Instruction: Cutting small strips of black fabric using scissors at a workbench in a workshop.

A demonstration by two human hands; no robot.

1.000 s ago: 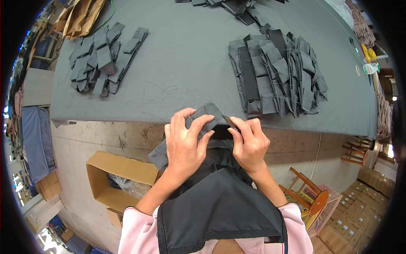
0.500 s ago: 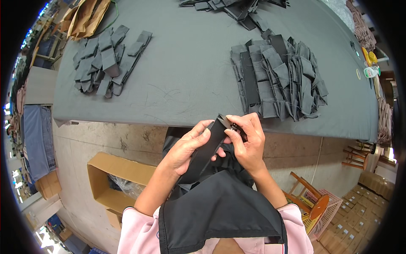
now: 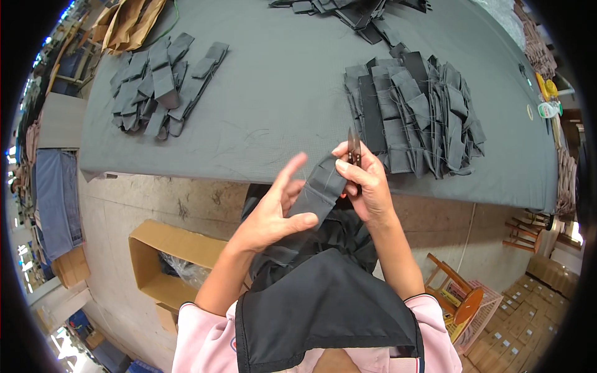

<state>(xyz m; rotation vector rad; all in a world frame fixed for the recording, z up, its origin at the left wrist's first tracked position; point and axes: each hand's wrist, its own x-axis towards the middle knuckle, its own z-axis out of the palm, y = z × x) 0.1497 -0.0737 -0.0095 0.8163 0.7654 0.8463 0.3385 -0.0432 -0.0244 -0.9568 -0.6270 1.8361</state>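
Landmark: the table [image 3: 273, 81], covered in grey cloth; every place below is given from it.
Fabric strip [image 3: 324, 183]: held at the table's near edge, about its middle; the upper end is seen against the tabletop, the lower part is hung on the near side.
Left hand [image 3: 273, 208]: held just on the near side of the table's edge, at the strip's left; fingers are spread, index extended, thumb set apart across the strip; whether the cloth is touched cannot be told.
Right hand [image 3: 367, 180]: held at the table's near edge; the strip's upper corner is pinched between thumb and fingers.
Thread snips [image 3: 354, 150]: kept in the right hand, dark blades pointed toward the table's far side.
Smaller pile [image 3: 149, 90]: dark folded strips, laid on the table's left part.
Larger pile [image 3: 416, 115]: similar strips, lined up on the table's right part.
Loose threads [image 3: 249, 138]: scattered on the table between both piles.
Brown paper [image 3: 127, 28]: crumpled at the table's far left.
Cardboard box [image 3: 180, 244]: placed open on the table's near side, leftward.
Wooden stool [image 3: 469, 304]: seen on the table's near side, rightward.
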